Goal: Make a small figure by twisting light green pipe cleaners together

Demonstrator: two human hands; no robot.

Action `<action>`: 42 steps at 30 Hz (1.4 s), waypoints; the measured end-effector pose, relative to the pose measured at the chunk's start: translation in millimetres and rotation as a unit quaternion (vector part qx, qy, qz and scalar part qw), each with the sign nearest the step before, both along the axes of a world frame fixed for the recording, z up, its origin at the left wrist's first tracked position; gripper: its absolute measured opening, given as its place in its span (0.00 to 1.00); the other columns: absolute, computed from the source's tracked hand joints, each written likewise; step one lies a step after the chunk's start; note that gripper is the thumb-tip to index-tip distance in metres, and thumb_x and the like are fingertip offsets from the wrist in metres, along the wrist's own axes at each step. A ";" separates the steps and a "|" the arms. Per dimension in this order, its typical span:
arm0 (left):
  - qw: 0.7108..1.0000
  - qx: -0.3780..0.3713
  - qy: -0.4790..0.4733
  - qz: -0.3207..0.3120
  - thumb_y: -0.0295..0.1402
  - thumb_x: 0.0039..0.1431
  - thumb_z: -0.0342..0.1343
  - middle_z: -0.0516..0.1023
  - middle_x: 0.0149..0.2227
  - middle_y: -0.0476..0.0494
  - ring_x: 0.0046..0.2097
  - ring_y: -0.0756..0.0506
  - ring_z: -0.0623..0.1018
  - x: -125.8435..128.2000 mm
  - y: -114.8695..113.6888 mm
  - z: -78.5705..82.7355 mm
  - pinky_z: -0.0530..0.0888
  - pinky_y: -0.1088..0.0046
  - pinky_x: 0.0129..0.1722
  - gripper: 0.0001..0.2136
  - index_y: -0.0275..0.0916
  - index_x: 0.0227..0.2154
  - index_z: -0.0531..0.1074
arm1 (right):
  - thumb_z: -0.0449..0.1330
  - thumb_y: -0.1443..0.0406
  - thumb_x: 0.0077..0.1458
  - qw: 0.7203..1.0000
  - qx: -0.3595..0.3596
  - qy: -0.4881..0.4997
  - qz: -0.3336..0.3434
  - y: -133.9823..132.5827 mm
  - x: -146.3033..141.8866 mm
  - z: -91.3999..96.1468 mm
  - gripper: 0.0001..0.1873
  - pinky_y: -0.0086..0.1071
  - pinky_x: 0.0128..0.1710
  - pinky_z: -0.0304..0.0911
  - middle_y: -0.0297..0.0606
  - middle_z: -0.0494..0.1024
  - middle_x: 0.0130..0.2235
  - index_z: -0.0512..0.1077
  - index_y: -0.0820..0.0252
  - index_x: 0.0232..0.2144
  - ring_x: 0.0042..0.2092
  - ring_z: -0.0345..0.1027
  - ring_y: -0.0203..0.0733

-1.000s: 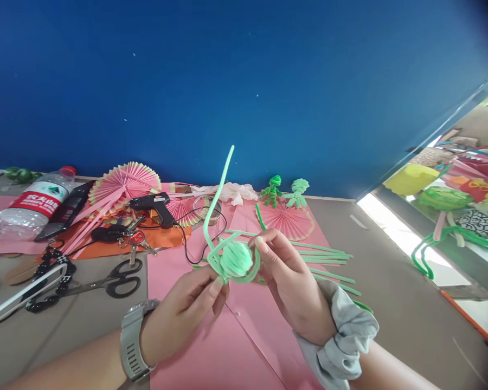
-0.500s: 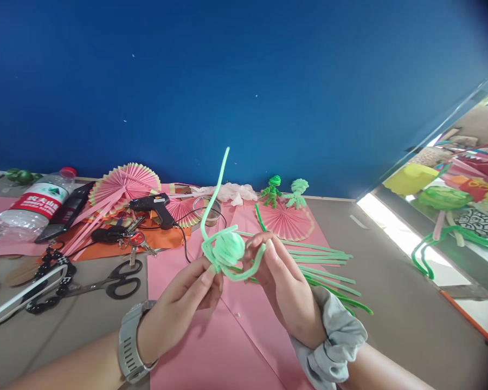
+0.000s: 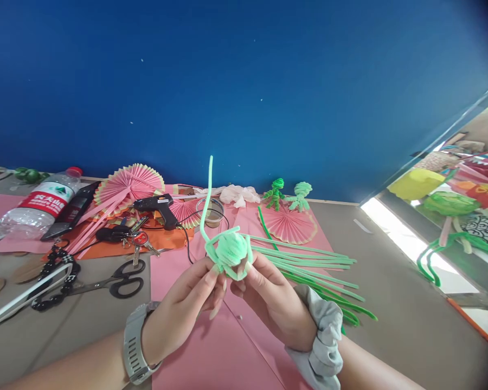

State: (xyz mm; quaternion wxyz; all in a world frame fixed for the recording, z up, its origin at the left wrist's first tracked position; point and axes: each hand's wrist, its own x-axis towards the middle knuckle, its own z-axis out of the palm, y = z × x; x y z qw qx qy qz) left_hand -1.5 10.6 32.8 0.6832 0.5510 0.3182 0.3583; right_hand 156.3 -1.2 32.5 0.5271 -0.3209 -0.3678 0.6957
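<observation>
Between my hands is a light green pipe cleaner figure [image 3: 231,249], with a round wound ball and bent strands around it. One long strand sticks up from its left side. My left hand [image 3: 195,287] pinches the figure at its lower left, thumb on top. My right hand [image 3: 268,290] is closed on the strand at the lower right, close against the ball. Part of the strands is hidden behind the fingers. Loose light green pipe cleaners [image 3: 321,260] and darker green ones [image 3: 350,305] lie to the right, partly behind my right hand.
Pink paper [image 3: 195,346] lies beneath my hands. Behind stand two finished-looking pipe cleaner figures [image 3: 274,194] by a pink paper fan [image 3: 288,225]. To the left are a glue gun [image 3: 156,208], keys [image 3: 140,241], scissors [image 3: 122,281], a bracelet [image 3: 49,300] and a bottle [image 3: 44,200]. A blue panel [image 3: 244,97] rises behind.
My right hand has moved left and bent the right strand in against the ball. The tall strand now stands more upright. The view has shifted slightly.
</observation>
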 end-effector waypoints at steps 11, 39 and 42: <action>0.999 0.032 0.041 0.008 0.38 0.63 0.39 0.60 0.21 0.53 0.23 0.53 0.59 -3.4 -2.7 -4.6 0.60 0.78 0.24 0.12 0.39 0.30 0.64 | 0.57 0.59 0.53 0.994 0.080 -0.054 -0.050 -1.6 1.6 3.8 0.08 0.30 0.30 0.56 0.31 0.65 0.29 0.67 0.58 0.27 0.28 0.57 0.33; 0.996 0.061 0.057 -0.016 0.36 0.64 0.38 0.59 0.21 0.54 0.23 0.53 0.60 -4.4 -1.4 -8.1 0.60 0.78 0.25 0.12 0.39 0.30 0.63 | 0.55 0.67 0.56 0.997 0.070 0.013 -0.025 1.7 4.5 10.3 0.05 0.26 0.31 0.53 0.28 0.67 0.27 0.63 0.58 0.28 0.28 0.57 0.30; 0.996 0.069 0.060 -0.022 0.36 0.64 0.37 0.59 0.21 0.54 0.23 0.54 0.60 -4.4 -1.9 -7.8 0.60 0.78 0.25 0.11 0.40 0.31 0.63 | 0.56 0.65 0.56 0.998 0.055 0.018 -0.039 2.1 3.9 12.8 0.07 0.26 0.31 0.55 0.29 0.67 0.27 0.63 0.59 0.26 0.29 0.58 0.30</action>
